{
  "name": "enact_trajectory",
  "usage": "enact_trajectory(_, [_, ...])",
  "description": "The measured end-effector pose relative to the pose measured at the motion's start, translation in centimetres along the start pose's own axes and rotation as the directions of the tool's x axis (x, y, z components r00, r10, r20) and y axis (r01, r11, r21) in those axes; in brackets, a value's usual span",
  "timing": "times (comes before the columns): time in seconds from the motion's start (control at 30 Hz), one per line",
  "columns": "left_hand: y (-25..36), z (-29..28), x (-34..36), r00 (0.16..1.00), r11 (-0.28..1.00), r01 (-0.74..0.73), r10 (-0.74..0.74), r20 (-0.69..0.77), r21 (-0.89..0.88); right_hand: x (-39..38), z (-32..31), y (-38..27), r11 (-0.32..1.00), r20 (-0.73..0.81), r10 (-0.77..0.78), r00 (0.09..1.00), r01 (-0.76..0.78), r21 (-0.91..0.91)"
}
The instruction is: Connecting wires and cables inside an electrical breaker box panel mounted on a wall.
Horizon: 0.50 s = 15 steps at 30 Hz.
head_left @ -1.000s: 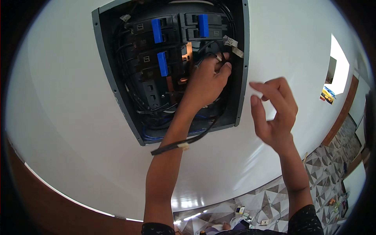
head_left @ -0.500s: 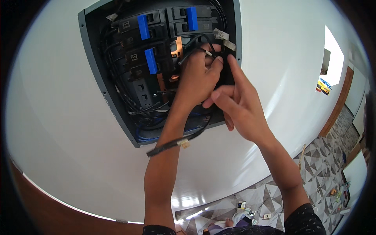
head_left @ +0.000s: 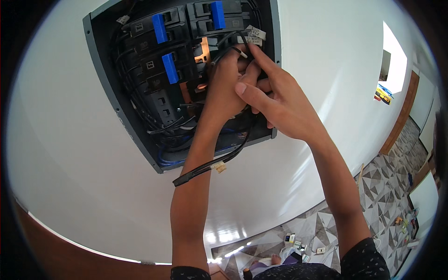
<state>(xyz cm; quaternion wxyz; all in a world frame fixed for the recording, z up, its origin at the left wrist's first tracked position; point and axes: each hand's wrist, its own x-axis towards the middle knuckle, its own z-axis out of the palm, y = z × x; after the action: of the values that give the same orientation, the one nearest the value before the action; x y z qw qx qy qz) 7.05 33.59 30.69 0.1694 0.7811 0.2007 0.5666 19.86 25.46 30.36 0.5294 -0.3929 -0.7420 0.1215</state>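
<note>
A dark grey electrical panel box [head_left: 101,70] on the white wall holds black breakers [head_left: 144,81] with blue toggle pieces [head_left: 170,68], copper bars [head_left: 201,49] and many wires. My left hand [head_left: 227,88] is inside its right half, fingers curled around a black cable [head_left: 243,38] with a light sleeve near its end. My right hand [head_left: 284,102] overlaps it from the right, index finger reaching up to that cable, thumb beside my left hand, other fingers bent and partly hidden. A loose black cable with a tan tag [head_left: 218,166] hangs over my left forearm.
A white wall [head_left: 74,140] surrounds the box. At right are an opening with yellow and blue items [head_left: 384,94] on its sill, and a wooden-framed doorway [head_left: 401,116]. Below is a patterned tile floor [head_left: 317,228] with scattered small items and someone's bare foot [head_left: 275,259].
My right hand has moved up and left from outside the box to meet my left hand at the cable. The box now sits higher and further left in view.
</note>
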Motion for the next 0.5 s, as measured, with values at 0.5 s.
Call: enact_trajectory(0.5, [0.0,0.8,0.7,0.995,0.985,0.033,-0.016,-0.100,0.170,-3.2,-0.3,0.1,0.989,-0.051,-0.105,0.993,0.099,-0.114])
